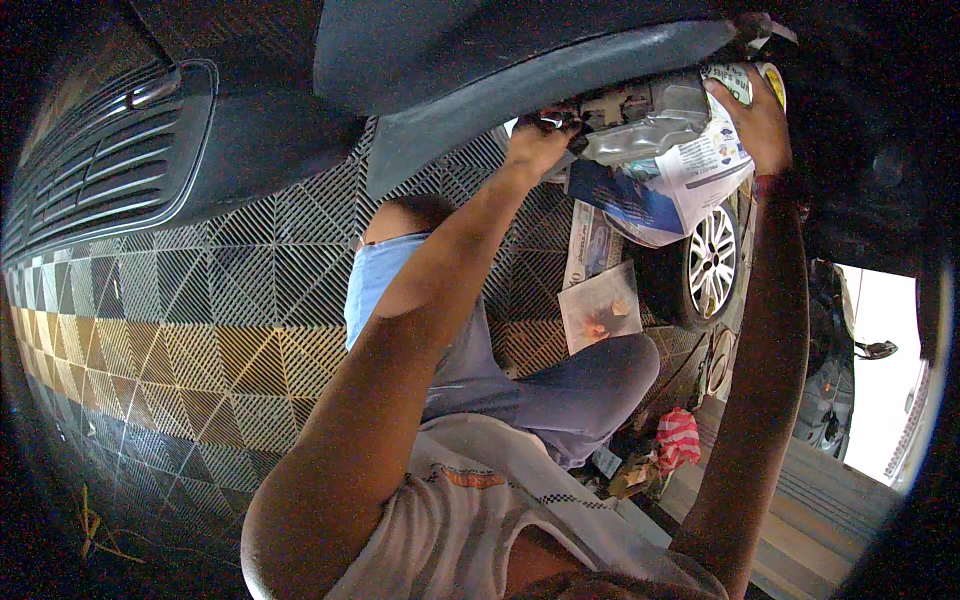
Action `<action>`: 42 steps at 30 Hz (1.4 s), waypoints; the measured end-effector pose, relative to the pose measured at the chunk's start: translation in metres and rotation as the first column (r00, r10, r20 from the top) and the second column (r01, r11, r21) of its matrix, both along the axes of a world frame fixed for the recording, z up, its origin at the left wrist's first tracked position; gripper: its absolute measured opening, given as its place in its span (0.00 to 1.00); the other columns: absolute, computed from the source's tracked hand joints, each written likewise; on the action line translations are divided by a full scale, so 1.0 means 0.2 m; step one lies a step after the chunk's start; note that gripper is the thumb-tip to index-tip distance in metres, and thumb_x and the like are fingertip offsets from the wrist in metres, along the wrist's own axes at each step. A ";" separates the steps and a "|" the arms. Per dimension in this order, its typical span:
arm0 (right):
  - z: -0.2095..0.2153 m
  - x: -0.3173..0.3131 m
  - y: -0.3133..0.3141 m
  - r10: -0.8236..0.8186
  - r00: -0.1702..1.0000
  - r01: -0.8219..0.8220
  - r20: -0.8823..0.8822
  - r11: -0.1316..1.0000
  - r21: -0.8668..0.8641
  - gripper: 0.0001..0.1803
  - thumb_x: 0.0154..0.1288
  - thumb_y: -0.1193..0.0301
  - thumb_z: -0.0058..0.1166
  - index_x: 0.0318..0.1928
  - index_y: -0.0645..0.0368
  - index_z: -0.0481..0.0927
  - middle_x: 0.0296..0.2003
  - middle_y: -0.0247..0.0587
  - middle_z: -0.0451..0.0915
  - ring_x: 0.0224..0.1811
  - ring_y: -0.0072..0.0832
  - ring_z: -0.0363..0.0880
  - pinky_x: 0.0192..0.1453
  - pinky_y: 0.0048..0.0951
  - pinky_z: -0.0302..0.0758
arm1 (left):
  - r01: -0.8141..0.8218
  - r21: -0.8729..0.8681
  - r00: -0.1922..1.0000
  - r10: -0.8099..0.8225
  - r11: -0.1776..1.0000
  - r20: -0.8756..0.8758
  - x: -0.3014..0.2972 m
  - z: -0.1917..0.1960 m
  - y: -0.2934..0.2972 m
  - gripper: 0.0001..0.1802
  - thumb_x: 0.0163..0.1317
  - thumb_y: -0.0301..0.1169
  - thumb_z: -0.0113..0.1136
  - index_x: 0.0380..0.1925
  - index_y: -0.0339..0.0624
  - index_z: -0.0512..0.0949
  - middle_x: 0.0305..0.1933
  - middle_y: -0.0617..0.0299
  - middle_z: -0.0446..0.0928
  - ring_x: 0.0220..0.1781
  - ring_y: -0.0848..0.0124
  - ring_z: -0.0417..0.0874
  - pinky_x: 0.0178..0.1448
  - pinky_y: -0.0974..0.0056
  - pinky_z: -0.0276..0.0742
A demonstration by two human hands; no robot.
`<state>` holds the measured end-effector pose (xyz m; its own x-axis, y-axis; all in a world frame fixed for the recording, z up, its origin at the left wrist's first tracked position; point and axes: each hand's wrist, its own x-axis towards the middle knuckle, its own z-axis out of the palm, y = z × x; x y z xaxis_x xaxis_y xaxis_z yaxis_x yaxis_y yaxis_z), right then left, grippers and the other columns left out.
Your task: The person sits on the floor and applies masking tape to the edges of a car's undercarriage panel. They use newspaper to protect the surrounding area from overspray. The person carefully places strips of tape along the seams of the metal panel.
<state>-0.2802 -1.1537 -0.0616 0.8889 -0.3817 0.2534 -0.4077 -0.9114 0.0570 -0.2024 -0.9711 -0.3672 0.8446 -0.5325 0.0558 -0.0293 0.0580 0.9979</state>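
Note:
Along the top runs a dark, curved car body panel (540,80). Just under its lower edge my left hand (543,143) is closed around a small dark thing with a shiny spot, too hidden to name. Beside it, a grey, metallic-looking part (650,130) shows below the panel. A sheet of newspaper (705,175) hangs over and below that part. My right hand (762,120) grips the newspaper near its upper right end, thumb and fingers spread across the paper. A yellow-rimmed round thing (773,85) sits just beyond those fingers.
A silver-spoked wheel (712,262) with a dark tyre stands below the newspaper. More printed paper (600,305) lies near my knee on the ridged floor tiles (280,270). A dark slatted grille (120,155) is at left. A red-and-white striped cloth (678,438) lies by my right arm.

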 end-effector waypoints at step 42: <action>-0.02 -0.02 -0.02 0.067 0.996 -0.062 0.056 0.994 -0.089 0.41 0.59 0.42 0.65 0.59 0.65 0.78 0.54 0.62 0.81 0.58 0.53 0.80 0.63 0.41 0.74 | 0.074 0.012 0.996 -0.074 0.997 -0.050 0.01 0.04 0.00 0.21 0.67 0.35 0.60 0.59 0.45 0.77 0.57 0.47 0.81 0.60 0.50 0.80 0.64 0.54 0.75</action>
